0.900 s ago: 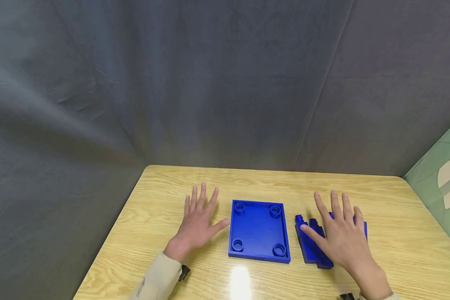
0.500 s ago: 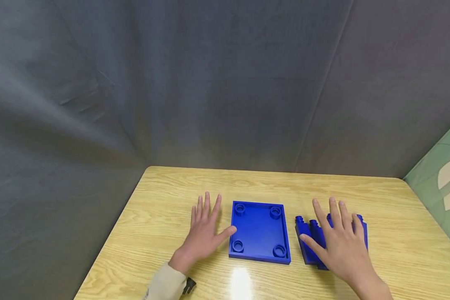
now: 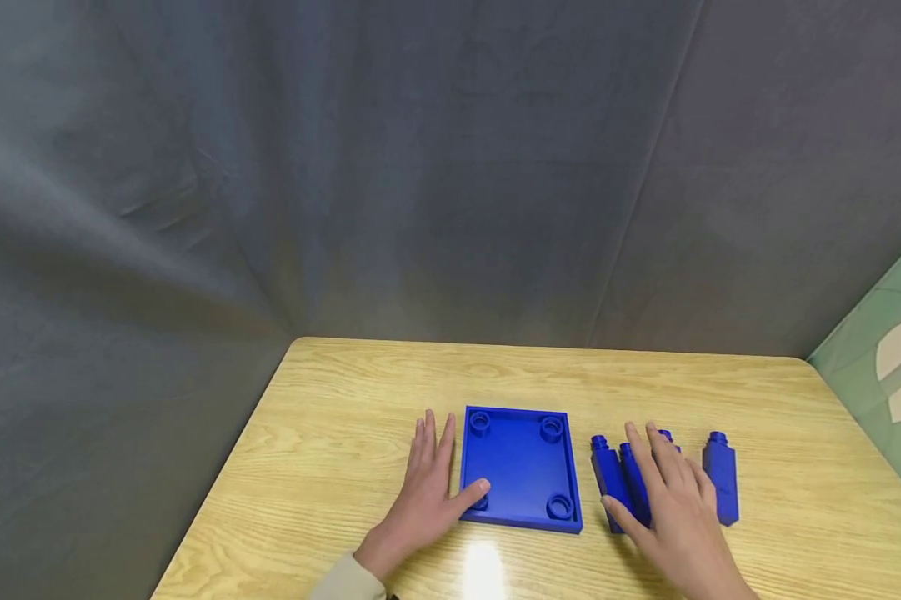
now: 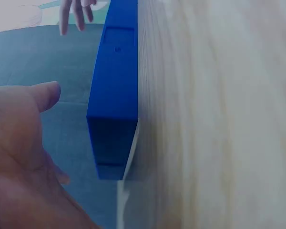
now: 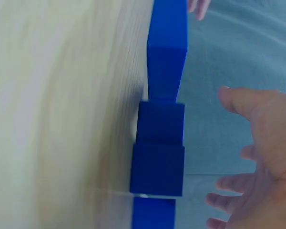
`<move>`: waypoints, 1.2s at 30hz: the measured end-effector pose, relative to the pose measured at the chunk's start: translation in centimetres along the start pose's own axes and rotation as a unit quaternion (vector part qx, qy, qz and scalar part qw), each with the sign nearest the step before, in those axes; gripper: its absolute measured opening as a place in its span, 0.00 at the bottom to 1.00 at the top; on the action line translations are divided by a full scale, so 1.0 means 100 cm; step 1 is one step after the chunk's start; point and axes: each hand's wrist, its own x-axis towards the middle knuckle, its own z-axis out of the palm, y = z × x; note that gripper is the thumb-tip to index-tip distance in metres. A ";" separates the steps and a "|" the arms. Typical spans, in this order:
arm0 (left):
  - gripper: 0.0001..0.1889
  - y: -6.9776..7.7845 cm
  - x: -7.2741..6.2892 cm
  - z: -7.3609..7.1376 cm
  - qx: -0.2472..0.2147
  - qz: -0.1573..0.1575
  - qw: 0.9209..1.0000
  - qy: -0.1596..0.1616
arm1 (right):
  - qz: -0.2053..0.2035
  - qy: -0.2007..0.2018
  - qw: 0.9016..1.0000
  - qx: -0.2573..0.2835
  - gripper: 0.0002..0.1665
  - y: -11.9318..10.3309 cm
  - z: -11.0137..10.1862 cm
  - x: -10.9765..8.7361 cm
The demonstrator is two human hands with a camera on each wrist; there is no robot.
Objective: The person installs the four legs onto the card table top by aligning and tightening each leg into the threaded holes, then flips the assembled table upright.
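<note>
A square blue tray-like plate point(image 3: 521, 462) with a raised rim and a round socket in each corner lies on the table. My left hand point(image 3: 423, 500) is beside its left edge, fingers extended, the thumb overlapping the near left corner in the head view. In the left wrist view, the thumb is spread apart from the plate's side wall point(image 4: 114, 81). My right hand point(image 3: 675, 508) hovers over several blue square pegs with threaded ends, partly hiding them. One peg point(image 3: 608, 475) shows left of its thumb, another peg point(image 3: 722, 479) to its right. The right hand point(image 5: 271, 162) holds nothing.
The light wood table point(image 3: 345, 392) has its far edge against a dark grey curtain point(image 3: 450, 208). A green patterned panel point(image 3: 900, 358) stands at the far right. Bare wood separates the plate from the pegs.
Both hands have come lower and nearer to the table. The left has shifted right, its thumb now over the plate's corner. The right has drawn back, uncovering the rightmost peg.
</note>
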 end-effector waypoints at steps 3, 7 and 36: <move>0.54 -0.002 -0.001 0.004 -0.019 -0.007 1.000 -0.009 | -0.002 0.004 1.000 0.019 0.66 0.001 0.004 -0.005; 0.54 -0.008 -0.001 0.012 -0.038 -0.010 0.999 -0.011 | -0.011 0.015 0.999 0.035 0.67 0.003 0.009 -0.009; 0.69 -0.021 0.000 0.043 0.025 0.025 0.999 0.040 | -0.056 -0.006 0.998 0.000 0.52 0.025 0.030 -0.024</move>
